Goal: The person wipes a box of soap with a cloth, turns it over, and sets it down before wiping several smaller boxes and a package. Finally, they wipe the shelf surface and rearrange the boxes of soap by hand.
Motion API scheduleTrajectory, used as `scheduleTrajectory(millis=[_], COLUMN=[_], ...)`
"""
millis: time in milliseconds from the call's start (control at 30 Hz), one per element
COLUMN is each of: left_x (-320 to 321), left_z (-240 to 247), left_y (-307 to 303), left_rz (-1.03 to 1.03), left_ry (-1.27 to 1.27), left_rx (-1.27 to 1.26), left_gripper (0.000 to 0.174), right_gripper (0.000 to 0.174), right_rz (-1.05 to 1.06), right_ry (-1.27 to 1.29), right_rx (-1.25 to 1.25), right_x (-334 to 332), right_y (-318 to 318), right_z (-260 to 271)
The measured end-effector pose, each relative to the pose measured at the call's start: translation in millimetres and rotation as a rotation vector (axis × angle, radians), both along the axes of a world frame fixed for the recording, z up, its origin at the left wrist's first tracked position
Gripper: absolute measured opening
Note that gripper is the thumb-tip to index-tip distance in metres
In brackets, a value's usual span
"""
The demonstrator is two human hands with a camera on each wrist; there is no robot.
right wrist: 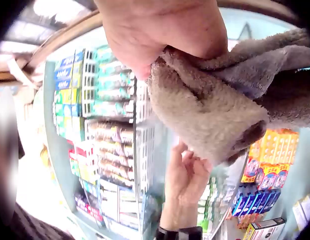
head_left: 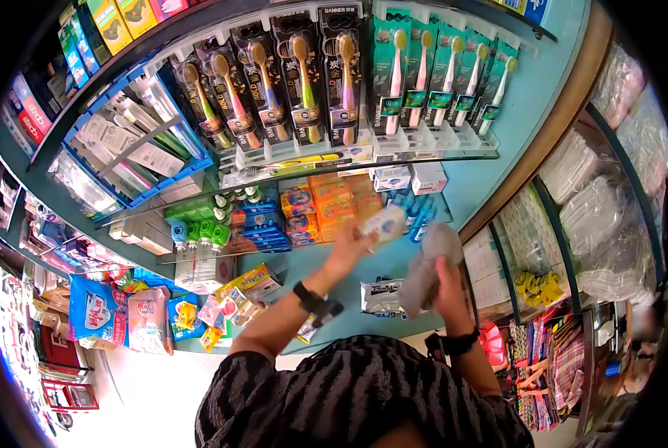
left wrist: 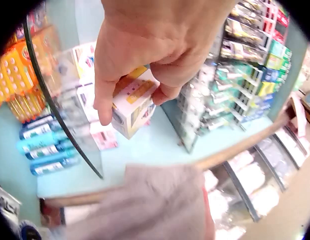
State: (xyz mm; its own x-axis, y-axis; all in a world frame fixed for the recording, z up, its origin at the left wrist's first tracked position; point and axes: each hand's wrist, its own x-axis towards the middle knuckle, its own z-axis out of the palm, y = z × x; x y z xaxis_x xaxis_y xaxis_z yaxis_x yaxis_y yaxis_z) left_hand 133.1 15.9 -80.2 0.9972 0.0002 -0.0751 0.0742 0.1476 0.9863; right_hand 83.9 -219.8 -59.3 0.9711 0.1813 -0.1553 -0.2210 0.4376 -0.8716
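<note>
My left hand (head_left: pixel 343 252) pinches a small white box (head_left: pixel 384 225) in front of the lower shelf. In the left wrist view, thumb and fingers grip the white box with yellow print (left wrist: pixel 135 104) from above, over the pale blue shelf. My right hand (head_left: pixel 450 293) holds a bunched grey-brown cloth (head_left: pixel 423 272). The fluffy cloth (right wrist: pixel 205 112) hangs in folds from the right hand (right wrist: pixel 170 32) in the right wrist view, and its fingertips are partly hidden there. Two small white boxes (head_left: pixel 411 179) sit on the glass shelf just above the hands.
Packaged toothbrushes (head_left: pixel 300 82) hang in rows above the glass shelf edge (head_left: pixel 311 170). Orange packs (head_left: pixel 326 203) and blue tubes (head_left: pixel 422 215) stand below it. A silver packet (head_left: pixel 382 296) lies on the counter. Plastic-wrapped goods fill racks (head_left: pixel 573 201) at the right.
</note>
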Motion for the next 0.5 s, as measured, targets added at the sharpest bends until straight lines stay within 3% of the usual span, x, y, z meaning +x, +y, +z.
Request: scheduleTrajectory(millis=[33,100,133,233,333,467,500], left_x=[-19,-46,-54,-67,-74,-90,-93], left_z=[15,29,35,55,49,57,59], left_y=[-14,-28,-30,-21,-13,1,8], left_rz=[0.018,-0.008,-0.021,0.008,0.082,0.006,-0.026], left_ry=[-0.027,-0.141,-0.200,-0.194,-0.188,-0.176,-0.167], left_rx=[-0.050,0.135,0.227,0.163,0.101,-0.025,-0.060], left_gripper=[0.041,0.044,0.046,0.049,0.054,0.046,0.045], right_gripper=[0.041,0.044,0.046,0.045,0.043,0.042,0.043], right_rz=[-0.008,-0.061,-0.118,-0.160,-0.280,-0.306,-0.195], right_ry=[-0.036,-0.634,-0.840,-0.803,-0.840,-0.588,-0.450], right_rx=[-0.105,-0.565,-0.660,-0.588,-0.701,-0.406,-0.298], right_x=[5,14,16,17,26,37,35], right_y=[16,55,67,81,87,85,78], right_z=[0,9,28,33,37,36,38])
